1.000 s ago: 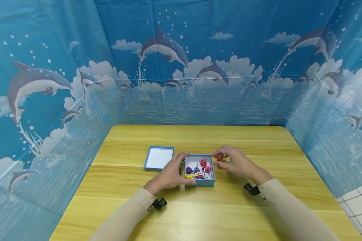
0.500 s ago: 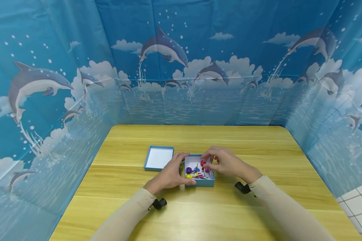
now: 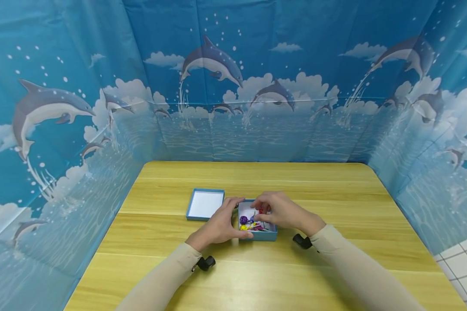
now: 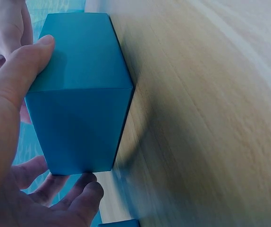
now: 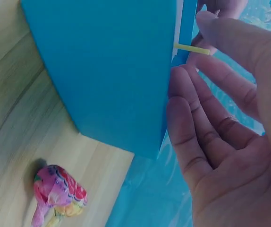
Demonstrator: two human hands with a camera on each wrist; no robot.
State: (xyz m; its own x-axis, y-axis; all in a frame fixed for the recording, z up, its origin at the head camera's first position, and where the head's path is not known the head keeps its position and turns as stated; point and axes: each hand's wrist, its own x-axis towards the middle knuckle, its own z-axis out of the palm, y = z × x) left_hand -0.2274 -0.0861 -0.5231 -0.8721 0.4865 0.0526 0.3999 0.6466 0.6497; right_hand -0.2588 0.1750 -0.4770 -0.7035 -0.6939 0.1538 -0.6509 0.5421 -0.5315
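A blue box point(image 3: 263, 236) with a white inside holds several wrapped lollipops, among them a purple lollipop point(image 3: 243, 220) and a yellow one by the near wall. My left hand point(image 3: 219, 224) grips the box at its left side, thumb on the near wall and fingers along the left. Over the right part of the box is my right hand point(image 3: 283, 211), partly hiding the candies. In the right wrist view a yellow stick point(image 5: 193, 48) pokes out over the rim between thumb and index finger, with a gap around it. I see nothing pinched.
The box's lid point(image 3: 205, 204) lies to the left, white inside up. Right of the box, a pink-wrapped lollipop point(image 5: 55, 187) rests on the wooden table point(image 3: 288, 276), a yellowish wrapper beside it. A dolphin-print curtain point(image 3: 233, 129) surrounds the table.
My right hand has moved left from beside the box to above its inside. The red lollipop beside the box is now hidden behind it in the head view. My left hand stays put.
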